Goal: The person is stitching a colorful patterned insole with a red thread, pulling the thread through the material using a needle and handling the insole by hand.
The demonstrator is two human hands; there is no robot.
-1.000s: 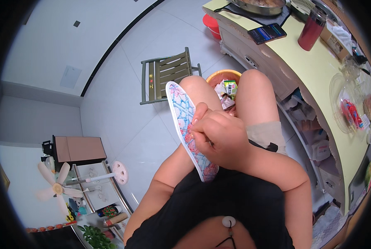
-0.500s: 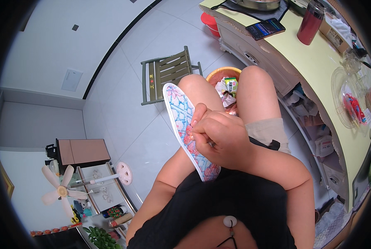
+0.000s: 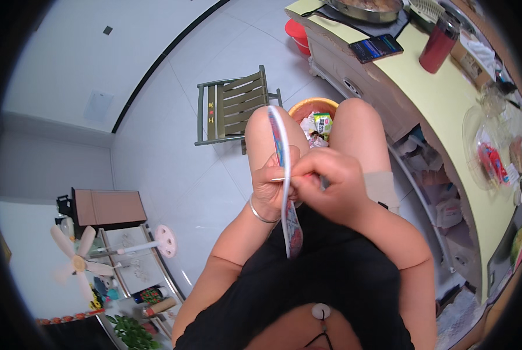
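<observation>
Near side of the yellow-rimmed bin [image 3: 313, 100] and a little to its left, an insole [image 3: 282, 147] stands almost edge-on, white along its border with a blue and red pattern on its face. The left hand [image 3: 271, 184] grips it near the middle, thumb across the edge. The right hand [image 3: 331, 178] is closed in a pinch against the insole's other side; whether its fingertips hold anything thin cannot be made out.

The bin, between the person's knees, contains crumpled white wrappers [image 3: 313, 127] and a green-and-white packet [image 3: 323, 122]. Beyond it stands a red bucket [image 3: 299, 38], its inside hidden. To the bin's left is a slatted folding stool [image 3: 237, 108].

To the bin's right runs the counter [image 3: 412, 73]. On it, beyond and right of the bin, a metal pan [image 3: 369, 16] holds brownish food, with a phone [image 3: 376, 48] nearer the bin. Farther right of the bin come a dark red tumbler [image 3: 438, 46], its contents out of sight, and a cardboard box [image 3: 470, 63] with white tissue in it. Well right of the bin, a clear plastic tray [image 3: 471, 149] carries a red packet [image 3: 493, 163]. Bags [image 3: 447, 213] fill the open shelf below.
</observation>
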